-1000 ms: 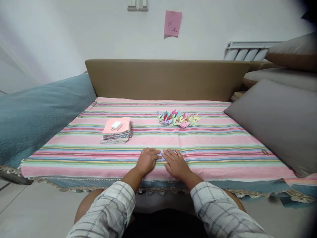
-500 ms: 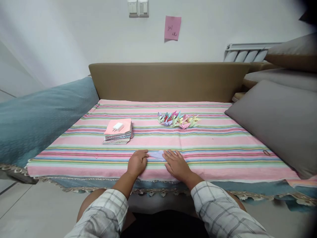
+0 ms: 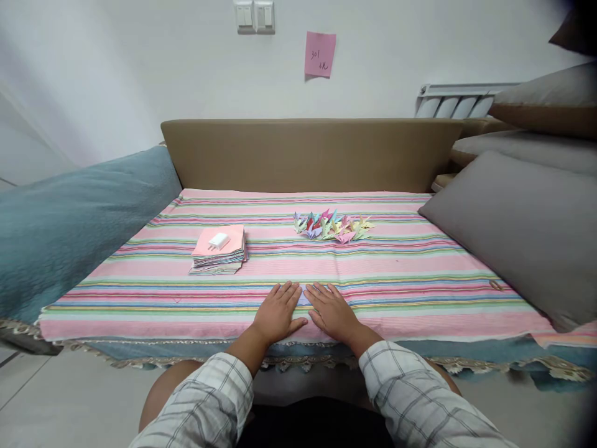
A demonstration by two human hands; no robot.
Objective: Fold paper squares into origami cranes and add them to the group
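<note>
My left hand (image 3: 278, 312) and my right hand (image 3: 331, 310) lie flat side by side on the striped cloth (image 3: 410, 274), fingers stretched out. Both press on a small pale lilac paper (image 3: 303, 297), which shows only as a sliver between them. Farther back on the left stands a stack of coloured paper squares (image 3: 218, 252) with a white charger plug (image 3: 218, 240) on top. Behind my right hand, several folded paper cranes (image 3: 331, 225) lie in a heap.
A brown headboard (image 3: 308, 155) runs along the back. A teal blanket (image 3: 69, 218) rises at the left. Grey cushions (image 3: 522, 224) lean at the right. A pink note (image 3: 319, 55) and light switches (image 3: 254, 16) hang on the wall.
My left hand, which held the paper's left tip half a second ago, has slid right and flattened beside my right hand, covering most of the lilac paper.
</note>
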